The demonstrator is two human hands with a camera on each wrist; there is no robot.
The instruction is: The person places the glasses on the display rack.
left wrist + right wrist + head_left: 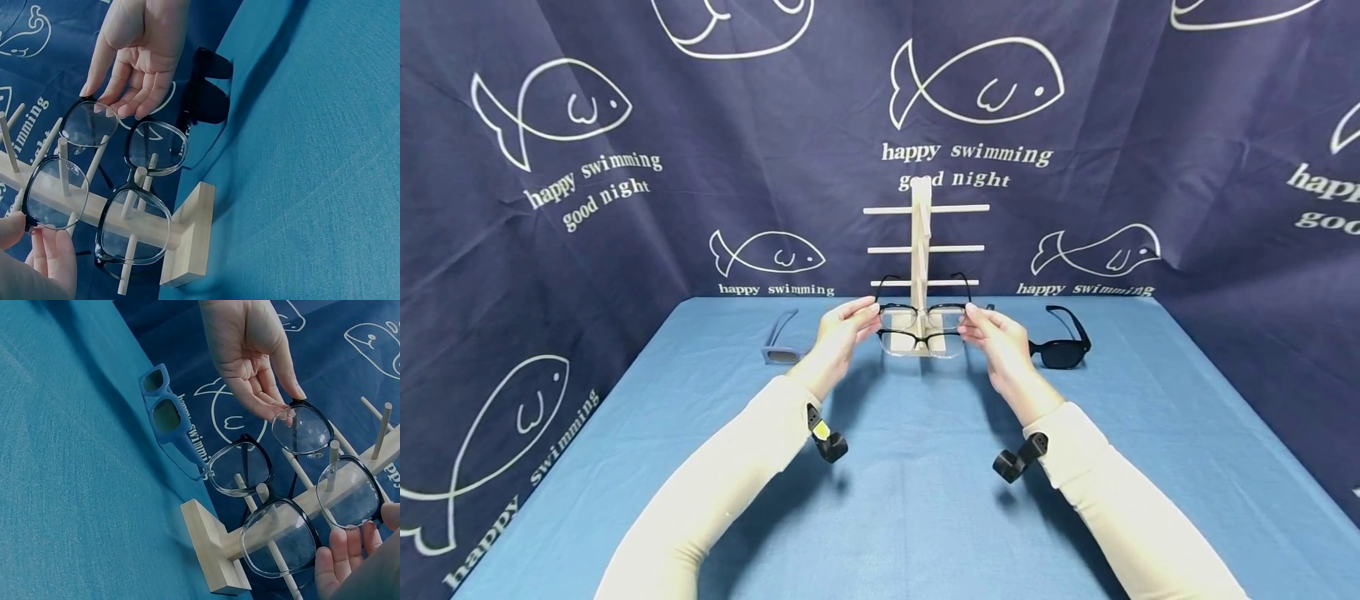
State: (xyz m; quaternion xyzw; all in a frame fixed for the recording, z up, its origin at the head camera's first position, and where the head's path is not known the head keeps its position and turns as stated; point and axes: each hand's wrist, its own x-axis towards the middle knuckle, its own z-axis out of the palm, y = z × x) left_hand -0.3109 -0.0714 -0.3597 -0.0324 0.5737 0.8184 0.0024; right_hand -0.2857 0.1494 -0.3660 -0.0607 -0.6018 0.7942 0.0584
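Note:
A pair of black-topped, clear-lensed eyeglasses [946, 307] is held at both sides in front of a wooden eyeglass stand [921, 229]. My left hand [841, 340] pinches its left end between thumb and fingers, and my right hand [1002, 343] pinches the right end. Just below sits a second, similar pair of eyeglasses [921, 338], low on the stand near its base. In the left wrist view, the held eyeglasses [28, 190] overlap the pegs, and fingertips are right at the rims. The right wrist view shows the held eyeglasses [328, 422] with their temples toward the stand.
Blue-framed sunglasses [782, 356] lie on the blue tablecloth [895, 500] to the left, partly behind my left hand. Black sunglasses [1063, 354] lie to the right. Bare upper pegs [958, 208] stick out both sides of the stand. A dark fish-printed curtain [820, 150] hangs behind.

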